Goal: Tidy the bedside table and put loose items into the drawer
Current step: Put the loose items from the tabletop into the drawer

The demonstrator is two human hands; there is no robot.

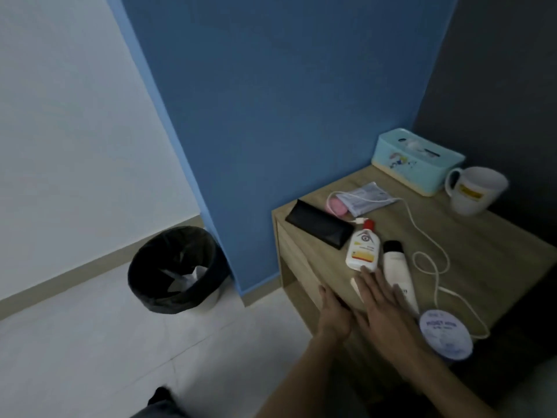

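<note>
The wooden bedside table (497,245) carries loose items: a black case (319,227), a pink object (337,206), a grey packet (364,196), a white bottle with a red cap (363,250), a white tube with a black cap (398,270), a white cable (428,236) and a round lid-like tin (446,333). My right hand (382,309) lies flat and open over the front edge, fingertips touching the bottle's base. My left hand (333,315) rests against the drawer front (295,254), fingers at its top edge; the drawer looks closed.
A teal tissue box (416,161) and a white mug (473,190) stand at the back of the table. A black bin (176,270) with a liner sits on the floor to the left, by the blue wall.
</note>
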